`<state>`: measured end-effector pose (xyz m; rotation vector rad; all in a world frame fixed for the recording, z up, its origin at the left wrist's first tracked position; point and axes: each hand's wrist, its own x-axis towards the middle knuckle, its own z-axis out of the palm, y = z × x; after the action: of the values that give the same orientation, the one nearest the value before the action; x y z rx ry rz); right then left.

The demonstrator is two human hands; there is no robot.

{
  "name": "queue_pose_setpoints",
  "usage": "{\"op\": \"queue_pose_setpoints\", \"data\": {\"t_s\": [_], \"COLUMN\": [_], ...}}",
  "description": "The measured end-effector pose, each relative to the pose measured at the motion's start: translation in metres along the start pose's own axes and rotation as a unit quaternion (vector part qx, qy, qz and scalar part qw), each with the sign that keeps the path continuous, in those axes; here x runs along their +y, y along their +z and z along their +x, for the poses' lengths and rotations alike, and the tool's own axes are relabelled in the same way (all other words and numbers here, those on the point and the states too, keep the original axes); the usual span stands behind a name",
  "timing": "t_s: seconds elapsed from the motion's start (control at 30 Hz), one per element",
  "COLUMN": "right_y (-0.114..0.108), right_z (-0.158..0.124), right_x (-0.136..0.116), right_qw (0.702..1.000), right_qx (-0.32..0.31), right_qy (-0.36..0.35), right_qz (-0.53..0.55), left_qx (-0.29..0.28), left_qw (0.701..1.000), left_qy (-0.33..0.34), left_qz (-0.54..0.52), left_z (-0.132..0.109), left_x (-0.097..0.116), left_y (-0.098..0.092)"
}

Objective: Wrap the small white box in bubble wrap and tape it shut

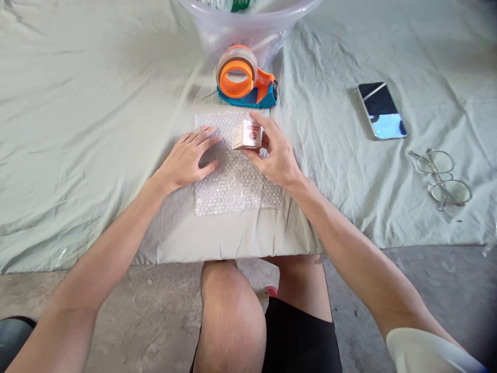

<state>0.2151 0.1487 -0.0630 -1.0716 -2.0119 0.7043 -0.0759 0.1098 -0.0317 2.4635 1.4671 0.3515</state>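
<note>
One small printed box (247, 135) to mind first: held in the right hand (276, 153), between thumb and fingers, at the upper middle of the frame, over the upper part of the bubble wrap (240, 186). Could not tell its underside as touching the sheet or just clear of it. Gripped from the right only, so seemed open to tipping or sliding leftward with any slackening of the thumb, or to denting with too hard a squeeze. Rested the left hand (190, 158) empty, fingers loosely spread, over the wrap's left edge, left of centre. Judged likely, with a drag of that hand, to skew or crease the light sheet on the cloth (116, 129). Saw a tape dispenser (249, 85) just beyond the wrap's top edge; risked knocking it with a forward push of the right hand, and with it the clear tub (205, 36) at top centre. Noted a phone (382, 110) and glasses (446, 187) well apart at right, endangered only by a wide sweep or a tug on the wrinkled cloth.
</note>
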Motion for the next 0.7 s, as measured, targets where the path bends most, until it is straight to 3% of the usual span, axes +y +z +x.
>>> {"op": "queue_pose_setpoints", "data": {"t_s": [0.17,0.3,0.5,0.6,0.7], "right_y": [0.003,0.003,-0.003,-0.012,-0.016], "right_z": [-0.002,-0.001,-0.001,-0.003,-0.005], "right_x": [0.003,0.006,0.003,-0.005,-0.011], "right_qw": [0.996,0.988,0.99,0.994,0.988], "right_qx": [-0.038,-0.047,-0.072,-0.009,0.13], "right_qy": [-0.014,-0.058,-0.09,-0.091,-0.07], "right_qz": [0.076,0.134,0.076,0.053,0.047], "left_qx": [0.008,0.033,0.087,0.129,0.155], "left_qw": [0.999,0.991,0.948,0.928,0.92], "left_qy": [-0.016,-0.007,-0.029,-0.022,-0.025], "left_qz": [-0.033,-0.126,-0.305,-0.349,-0.359], "left_z": [-0.002,-0.002,0.001,0.004,0.006], "left_x": [-0.004,-0.017,-0.038,-0.043,-0.043], "left_y": [0.001,0.004,0.013,0.015,0.015]}}
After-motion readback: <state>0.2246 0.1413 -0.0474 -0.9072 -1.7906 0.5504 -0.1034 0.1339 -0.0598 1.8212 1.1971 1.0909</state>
